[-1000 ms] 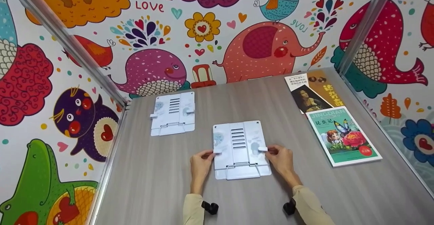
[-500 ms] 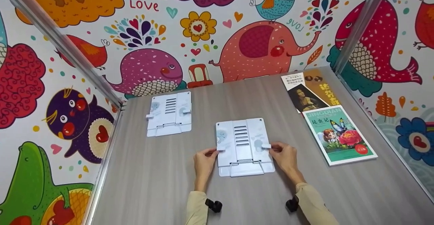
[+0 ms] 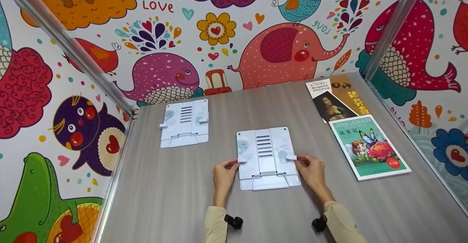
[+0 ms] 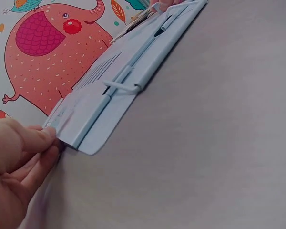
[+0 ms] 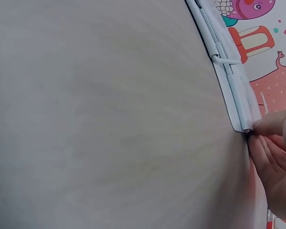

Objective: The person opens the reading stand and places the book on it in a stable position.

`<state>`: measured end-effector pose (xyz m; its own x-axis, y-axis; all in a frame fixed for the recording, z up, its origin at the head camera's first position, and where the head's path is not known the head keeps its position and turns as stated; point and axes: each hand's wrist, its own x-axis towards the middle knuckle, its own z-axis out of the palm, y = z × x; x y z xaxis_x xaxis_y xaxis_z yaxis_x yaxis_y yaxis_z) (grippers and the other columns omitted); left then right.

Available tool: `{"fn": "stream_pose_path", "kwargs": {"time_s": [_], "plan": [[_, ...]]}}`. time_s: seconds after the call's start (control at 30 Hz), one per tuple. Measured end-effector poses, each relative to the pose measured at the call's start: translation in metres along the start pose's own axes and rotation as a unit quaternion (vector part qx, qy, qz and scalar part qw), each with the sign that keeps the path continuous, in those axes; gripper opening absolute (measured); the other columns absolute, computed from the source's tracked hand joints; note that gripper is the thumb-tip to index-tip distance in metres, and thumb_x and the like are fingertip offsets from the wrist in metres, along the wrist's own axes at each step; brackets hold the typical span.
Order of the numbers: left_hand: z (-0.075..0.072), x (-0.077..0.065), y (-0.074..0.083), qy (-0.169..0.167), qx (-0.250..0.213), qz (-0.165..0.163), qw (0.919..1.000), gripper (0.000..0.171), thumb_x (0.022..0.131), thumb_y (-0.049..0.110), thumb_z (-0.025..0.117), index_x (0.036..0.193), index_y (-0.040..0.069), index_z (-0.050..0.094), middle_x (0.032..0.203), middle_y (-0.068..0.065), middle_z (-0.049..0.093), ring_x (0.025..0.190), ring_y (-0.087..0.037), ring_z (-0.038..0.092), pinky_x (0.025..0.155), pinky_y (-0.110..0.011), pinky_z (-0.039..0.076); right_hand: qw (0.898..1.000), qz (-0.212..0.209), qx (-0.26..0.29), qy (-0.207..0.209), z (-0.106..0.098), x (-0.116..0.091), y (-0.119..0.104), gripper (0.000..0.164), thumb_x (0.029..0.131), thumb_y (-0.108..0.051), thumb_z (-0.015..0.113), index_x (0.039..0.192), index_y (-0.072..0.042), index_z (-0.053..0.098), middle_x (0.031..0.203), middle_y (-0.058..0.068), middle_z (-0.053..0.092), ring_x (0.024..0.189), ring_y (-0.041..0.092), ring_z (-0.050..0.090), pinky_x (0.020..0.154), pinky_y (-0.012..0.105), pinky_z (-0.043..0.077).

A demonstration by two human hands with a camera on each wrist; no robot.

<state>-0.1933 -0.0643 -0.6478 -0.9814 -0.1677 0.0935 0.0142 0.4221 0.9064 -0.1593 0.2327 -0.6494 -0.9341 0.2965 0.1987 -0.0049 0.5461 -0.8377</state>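
A white folding book stand, printed with pale blue patches and slotted down its middle, lies flat on the table between the two hands. My left hand pinches its left edge by the side tab; the left wrist view shows the thumb on top of the stand and fingers under it. On the opposite edge my right hand pinches the stand by the right tab. In the right wrist view the right hand has its thumb above the edge and fingers below. A wire bracket lies along the front.
A second white book stand lies at the back left of the grey wooden table. At the right, a green-covered book lies in front of a brown and white book. Metal-framed walls with cartoon prints edge the table.
The front book stand has shifted a little to the right across the table, with both hands keeping hold of its sides. The other stand and the books stay put.
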Motion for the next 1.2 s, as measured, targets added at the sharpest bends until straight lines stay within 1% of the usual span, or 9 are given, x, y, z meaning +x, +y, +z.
{"fn": "stream_pose_path", "kwargs": {"time_s": [0.17,0.3,0.4,0.47,0.63,0.73,0.93,1.1,1.2], "plan": [[-0.002,0.004,-0.001,-0.006,-0.01,-0.01,0.9999,0.014,0.085,0.002,0.078,0.099,0.005,0.08,0.097,-0.01,0.079,0.088,-0.021,0.075,0.08,-0.033,0.061,1.0,0.005,0.001,-0.007,-0.006,-0.009,-0.004,0.017,0.084,0.006,0.076,0.1,0.004,0.075,0.093,0.017,0.076,0.084,0.028,0.073,0.069,0.014,0.053],[-0.004,0.013,0.001,-0.025,-0.016,-0.001,0.9996,0.016,0.087,-0.004,0.074,0.102,-0.001,0.077,0.099,-0.015,0.078,0.091,-0.026,0.075,0.082,-0.035,0.061,1.0,0.001,0.003,0.0,-0.008,-0.019,-0.01,0.014,0.083,0.007,0.076,0.097,0.002,0.075,0.09,0.015,0.076,0.082,0.026,0.071,0.07,0.016,0.054],[-0.002,0.021,0.003,-0.042,-0.017,-0.002,0.999,0.017,0.089,-0.007,0.069,0.105,-0.004,0.075,0.101,-0.018,0.077,0.094,-0.029,0.074,0.084,-0.036,0.061,1.0,-0.005,0.009,-0.002,-0.008,-0.027,-0.015,0.012,0.083,0.007,0.076,0.093,0.0,0.075,0.086,0.012,0.075,0.078,0.021,0.069,0.067,0.016,0.054],[0.0,0.026,0.006,-0.047,-0.007,-0.011,0.9988,0.016,0.091,-0.005,0.068,0.105,-0.004,0.075,0.101,-0.018,0.076,0.094,-0.029,0.074,0.084,-0.036,0.061,1.0,-0.005,0.01,-0.013,-0.006,-0.032,-0.019,0.011,0.082,0.007,0.076,0.089,-0.001,0.075,0.083,0.01,0.074,0.074,0.017,0.066,0.065,0.016,0.053],[0.007,0.036,0.012,-0.036,0.026,-0.034,0.9984,0.014,0.093,0.006,0.07,0.103,0.0,0.077,0.097,-0.013,0.077,0.091,-0.025,0.072,0.082,-0.038,0.059,0.997,0.019,0.01,-0.074,-0.001,-0.04,-0.027,0.009,0.082,0.004,0.077,0.084,-0.004,0.075,0.076,0.004,0.07,0.068,0.009,0.058,0.061,0.018,0.049],[0.01,0.041,0.013,-0.029,0.031,-0.057,0.9975,0.014,0.092,0.01,0.071,0.102,0.002,0.077,0.094,-0.011,0.077,0.089,-0.024,0.071,0.081,-0.039,0.058,0.995,0.025,0.011,-0.094,0.003,-0.042,-0.029,0.008,0.082,0.004,0.077,0.082,-0.003,0.075,0.074,0.004,0.069,0.066,0.009,0.058,0.06,0.018,0.048],[0.012,0.044,0.012,-0.036,0.029,-0.087,0.9952,0.013,0.09,0.008,0.073,0.101,0.001,0.077,0.093,-0.01,0.076,0.085,-0.021,0.071,0.078,-0.037,0.058,0.995,0.011,-0.015,-0.096,0.011,-0.041,-0.034,0.009,0.081,0.008,0.075,0.08,0.0,0.072,0.071,0.005,0.066,0.065,0.011,0.055,0.059,0.019,0.047],[0.011,0.045,0.011,-0.035,0.03,-0.084,0.9954,0.009,0.089,0.007,0.074,0.096,0.002,0.077,0.09,-0.01,0.075,0.081,-0.019,0.07,0.074,-0.034,0.058,0.995,-0.006,-0.045,-0.093,0.017,-0.039,-0.037,0.009,0.08,0.008,0.074,0.079,-0.001,0.07,0.071,0.005,0.065,0.065,0.011,0.053,0.058,0.022,0.046],[0.012,0.045,0.011,-0.033,0.026,-0.088,0.9953,0.009,0.089,0.007,0.074,0.096,0.002,0.077,0.09,-0.01,0.076,0.082,-0.02,0.07,0.075,-0.034,0.058,0.994,-0.012,-0.057,-0.089,0.018,-0.037,-0.037,0.009,0.081,0.007,0.073,0.079,-0.001,0.069,0.071,0.005,0.064,0.064,0.011,0.053,0.057,0.022,0.045]]}}
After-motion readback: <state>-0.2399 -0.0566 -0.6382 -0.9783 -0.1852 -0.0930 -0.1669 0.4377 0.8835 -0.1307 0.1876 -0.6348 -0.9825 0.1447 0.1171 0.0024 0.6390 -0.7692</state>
